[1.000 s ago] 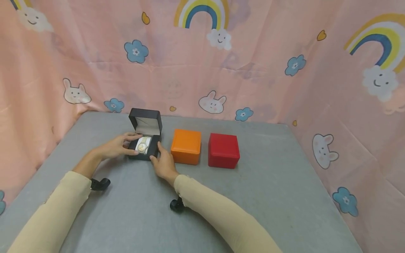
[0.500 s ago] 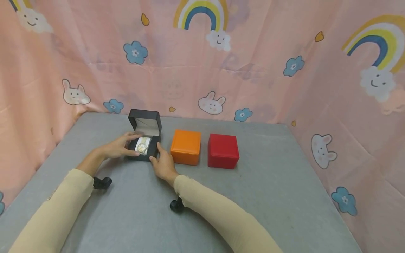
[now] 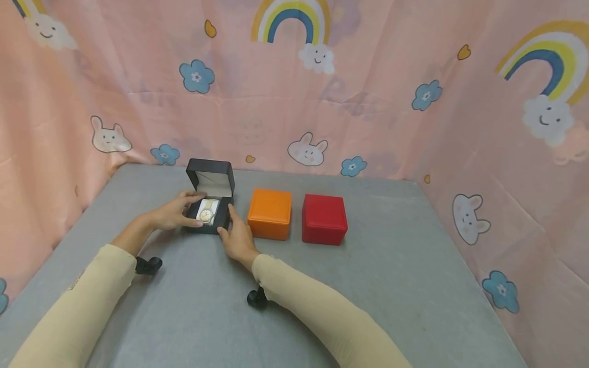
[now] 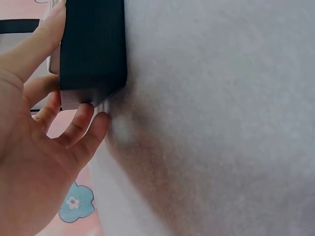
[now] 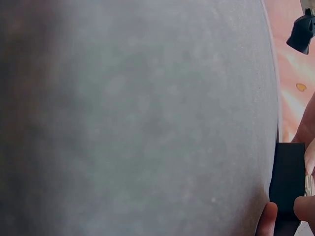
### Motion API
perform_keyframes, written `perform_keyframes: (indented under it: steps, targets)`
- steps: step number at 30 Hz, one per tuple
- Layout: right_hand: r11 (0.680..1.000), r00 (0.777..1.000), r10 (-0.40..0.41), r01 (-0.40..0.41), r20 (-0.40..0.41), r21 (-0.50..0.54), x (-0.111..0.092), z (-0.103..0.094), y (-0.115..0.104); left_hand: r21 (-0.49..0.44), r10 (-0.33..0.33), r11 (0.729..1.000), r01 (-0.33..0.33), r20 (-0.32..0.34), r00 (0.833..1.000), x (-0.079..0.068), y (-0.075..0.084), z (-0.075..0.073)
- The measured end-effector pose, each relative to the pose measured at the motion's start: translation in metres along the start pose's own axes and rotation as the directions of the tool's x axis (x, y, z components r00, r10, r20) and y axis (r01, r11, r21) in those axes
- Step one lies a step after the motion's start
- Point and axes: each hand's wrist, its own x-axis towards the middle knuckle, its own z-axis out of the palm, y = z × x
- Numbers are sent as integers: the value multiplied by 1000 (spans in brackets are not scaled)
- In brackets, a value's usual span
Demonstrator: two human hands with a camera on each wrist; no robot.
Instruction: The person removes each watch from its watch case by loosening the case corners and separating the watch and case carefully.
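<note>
A black watch box (image 3: 221, 217) stands at the left of the table with its lid (image 3: 210, 167) raised. Inside it, a wristwatch (image 3: 206, 215) with a pale face lies around a white cushion. My left hand (image 3: 171, 212) grips the box from its left side, its thumb reaching over the front edge beside the watch. In the left wrist view, several fingertips (image 4: 84, 112) rest against the box's end wall. My right hand (image 3: 240, 239) holds the right side of the box. Its thumb (image 5: 306, 207) and a finger show at the dark wall in the right wrist view.
An orange box (image 3: 269, 214) stands closed just right of my right hand. Further right is a closed red box (image 3: 324, 219). The grey table (image 3: 405, 286) ends at a pink patterned curtain (image 3: 377, 102). Black devices (image 3: 149, 266) sit at both wrists.
Both hands stay at the black watch box, nearly still. The left forearm has shifted slightly to the right and up. The box, its lid and the watch show no clear movement.
</note>
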Motion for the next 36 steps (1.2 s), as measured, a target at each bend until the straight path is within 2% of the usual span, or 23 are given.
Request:
perform_keyframes:
  steps: [10,18,25,30,36]
  targets:
    - [1000,1000,14,-14,-16,-4,1,4,2,2,3,1000,-3,-29,1000,-1,2,1]
    - [1000,1000,18,-18,-17,-1,2,4,0,53,56,997,-51,-79,995,-2,2,4]
    - [1000,1000,10,-10,-9,6,1,1,0,46,148,989,-143,-114,982,0,-1,7]
    - [1000,1000,10,-10,-4,-4,2,1,1,55,136,990,-130,-139,981,-3,1,9]
    - [1000,1000,3,-3,-4,-13,2,1,2,89,123,990,-107,-199,972,-8,4,12]
